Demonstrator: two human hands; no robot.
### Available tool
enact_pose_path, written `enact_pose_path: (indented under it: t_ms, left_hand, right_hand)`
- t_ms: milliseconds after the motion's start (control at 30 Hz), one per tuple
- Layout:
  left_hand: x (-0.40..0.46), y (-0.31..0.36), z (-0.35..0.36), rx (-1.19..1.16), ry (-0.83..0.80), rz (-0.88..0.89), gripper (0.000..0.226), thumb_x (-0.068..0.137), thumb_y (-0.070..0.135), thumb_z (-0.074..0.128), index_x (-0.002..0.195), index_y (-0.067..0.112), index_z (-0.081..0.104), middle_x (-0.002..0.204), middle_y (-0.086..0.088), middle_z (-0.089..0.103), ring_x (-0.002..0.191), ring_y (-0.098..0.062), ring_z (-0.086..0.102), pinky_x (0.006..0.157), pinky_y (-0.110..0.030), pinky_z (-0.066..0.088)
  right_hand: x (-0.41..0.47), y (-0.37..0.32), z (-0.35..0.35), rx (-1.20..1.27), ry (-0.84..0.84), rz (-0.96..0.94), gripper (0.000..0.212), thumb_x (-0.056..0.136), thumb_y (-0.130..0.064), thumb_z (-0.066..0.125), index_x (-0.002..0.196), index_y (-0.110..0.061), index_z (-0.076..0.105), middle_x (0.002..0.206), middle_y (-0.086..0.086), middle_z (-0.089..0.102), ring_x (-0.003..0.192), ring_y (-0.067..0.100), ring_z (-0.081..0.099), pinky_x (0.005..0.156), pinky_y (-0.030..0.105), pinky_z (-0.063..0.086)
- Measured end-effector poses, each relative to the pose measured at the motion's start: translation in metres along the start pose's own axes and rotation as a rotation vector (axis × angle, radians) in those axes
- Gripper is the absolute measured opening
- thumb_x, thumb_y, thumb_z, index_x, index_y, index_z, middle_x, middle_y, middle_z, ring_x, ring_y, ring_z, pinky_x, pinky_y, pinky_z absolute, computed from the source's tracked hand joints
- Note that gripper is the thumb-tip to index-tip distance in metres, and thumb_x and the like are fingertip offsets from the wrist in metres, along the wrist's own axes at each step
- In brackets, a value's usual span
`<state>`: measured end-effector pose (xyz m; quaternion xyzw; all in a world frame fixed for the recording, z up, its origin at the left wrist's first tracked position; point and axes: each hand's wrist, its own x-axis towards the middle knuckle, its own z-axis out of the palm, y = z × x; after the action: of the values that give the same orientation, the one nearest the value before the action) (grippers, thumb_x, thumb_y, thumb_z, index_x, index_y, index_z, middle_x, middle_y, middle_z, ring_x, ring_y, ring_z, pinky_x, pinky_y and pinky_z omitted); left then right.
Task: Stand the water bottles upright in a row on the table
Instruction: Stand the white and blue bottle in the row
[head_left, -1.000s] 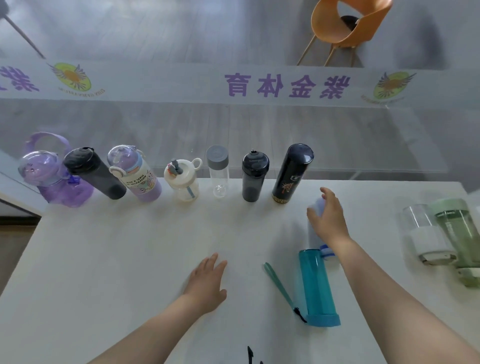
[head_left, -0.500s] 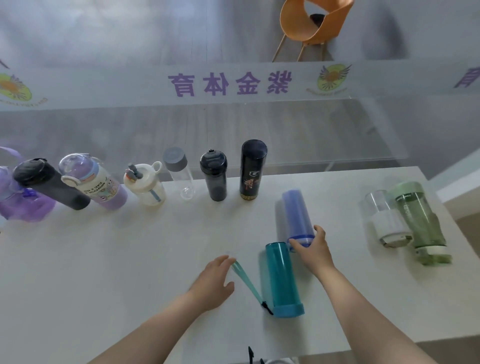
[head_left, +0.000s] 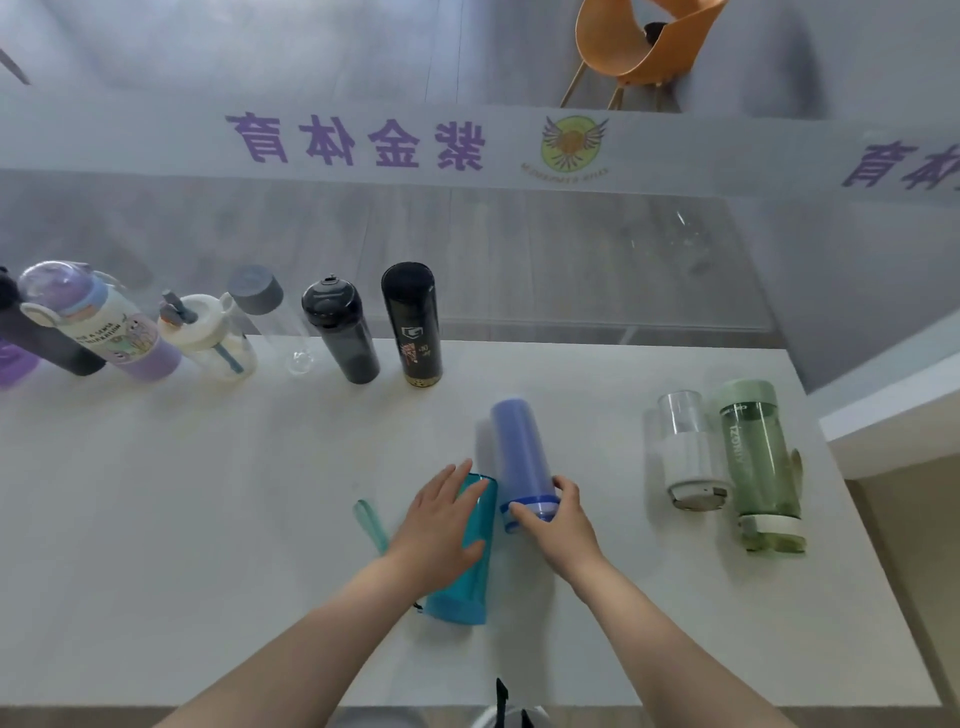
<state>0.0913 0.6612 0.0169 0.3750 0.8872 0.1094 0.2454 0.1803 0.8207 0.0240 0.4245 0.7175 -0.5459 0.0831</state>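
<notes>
Several bottles stand upright in a row along the table's far edge, ending with a smoky dark bottle (head_left: 340, 332) and a tall black bottle (head_left: 413, 325). In front of them a blue-purple bottle (head_left: 519, 447) lies on its side, and my right hand (head_left: 558, 525) grips its near cap end. Beside it lies a teal bottle (head_left: 462, 577). My left hand (head_left: 441, 519) is laid over it, fingers curved around its body. A teal strap (head_left: 371, 525) trails to its left. At the right, a clear-and-white bottle (head_left: 688, 452) and a green bottle (head_left: 758, 462) lie flat.
The white table (head_left: 156, 519) ends just right of the green bottle and close in front of me. A glass barrier with purple lettering (head_left: 363, 140) runs behind the row. An orange chair (head_left: 639, 47) stands beyond it.
My left hand moved right, from the table surface onto the teal bottle. My right hand came back from the blue-purple bottle's far end and closed on its near cap end.
</notes>
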Motion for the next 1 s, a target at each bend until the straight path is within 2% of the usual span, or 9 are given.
enact_pose_path:
  t_ms: [133,200,300,400,567,667,767,867,1000]
  left_hand:
    - [0.005,0.023,0.009,0.019,0.008,0.017,0.077,0.091,0.039,0.052,0.153,0.026,0.006,0.163,0.004,0.000,0.150,-0.018,-0.002,0.122,-0.033,0.000]
    - [0.006,0.033,0.009,-0.023,0.022,0.036,0.085,0.090,0.040,0.055,0.153,0.027,0.000,0.163,0.005,0.000,0.150,-0.016,0.001,0.120,-0.028,0.000]
    - [0.006,0.045,0.007,-0.091,0.054,0.062,0.090,0.088,0.043,0.059,0.151,0.035,-0.004,0.162,0.006,0.003,0.148,-0.015,0.011,0.119,-0.026,0.009]
    - [0.005,0.053,0.006,-0.133,0.077,0.076,0.084,0.088,0.046,0.059,0.150,0.041,0.003,0.162,0.009,0.004,0.145,-0.013,0.019,0.115,-0.026,0.022]
    - [0.005,0.057,-0.002,-0.314,0.102,0.057,0.083,0.082,0.047,0.067,0.147,0.044,0.014,0.160,0.018,0.009,0.142,-0.009,0.026,0.111,-0.028,0.036]
    - [0.006,0.057,-0.011,-0.476,0.143,0.027,0.084,0.079,0.045,0.072,0.145,0.042,0.022,0.154,0.016,0.025,0.137,-0.003,0.033,0.112,-0.025,0.034]
    - [0.008,0.059,-0.024,-0.600,0.142,-0.030,0.078,0.079,0.048,0.071,0.143,0.042,0.027,0.145,0.017,0.038,0.123,-0.001,0.045,0.107,-0.028,0.043]
    - [0.012,0.060,-0.037,-0.676,0.084,-0.086,0.072,0.080,0.049,0.069,0.140,0.046,0.030,0.143,0.018,0.043,0.122,-0.006,0.049,0.105,-0.034,0.046]
    - [0.020,0.060,-0.051,-0.694,0.070,-0.113,0.067,0.083,0.049,0.065,0.141,0.040,0.034,0.139,0.015,0.049,0.119,-0.008,0.051,0.103,-0.033,0.047]
  right_hand:
    - [0.001,0.008,-0.019,0.086,-0.089,0.025,0.075,0.081,-0.043,0.071,0.140,-0.017,0.031,0.124,-0.003,0.053,0.104,0.017,0.059,0.088,0.031,0.049]
    - [0.001,0.009,-0.028,0.127,-0.119,0.034,0.075,0.081,-0.047,0.069,0.140,-0.018,0.032,0.124,-0.002,0.054,0.104,0.017,0.060,0.093,0.036,0.051]
    - [-0.002,0.007,-0.040,0.144,-0.166,0.033,0.071,0.083,-0.051,0.065,0.140,-0.026,0.030,0.122,-0.001,0.055,0.099,0.018,0.063,0.090,0.038,0.055]
    - [-0.010,0.003,-0.047,0.179,-0.218,0.027,0.060,0.086,-0.049,0.063,0.133,-0.028,0.034,0.112,-0.004,0.056,0.097,0.017,0.064,0.083,0.034,0.058]
    - [-0.015,0.000,-0.058,0.204,-0.193,-0.045,0.050,0.090,-0.050,0.056,0.131,-0.024,0.045,0.118,0.000,0.060,0.098,0.017,0.065,0.079,0.033,0.059]
    - [-0.019,-0.007,-0.067,0.228,-0.178,-0.129,0.041,0.093,-0.046,0.053,0.130,-0.027,0.050,0.119,-0.001,0.061,0.091,0.017,0.066,0.074,0.030,0.058]
    - [-0.025,-0.015,-0.074,0.208,-0.193,-0.214,0.030,0.098,-0.032,0.050,0.127,-0.033,0.050,0.121,-0.004,0.060,0.083,0.018,0.064,0.077,0.032,0.058]
    - [-0.028,-0.023,-0.077,0.070,-0.178,-0.319,0.041,0.095,-0.016,0.048,0.127,-0.041,0.045,0.126,-0.014,0.056,0.095,0.016,0.062,0.081,0.030,0.055]
    - [-0.025,-0.028,-0.073,-0.141,-0.196,-0.410,0.075,0.084,-0.023,0.063,0.140,-0.048,0.019,0.141,-0.017,0.037,0.121,0.010,0.048,0.096,0.032,0.049]
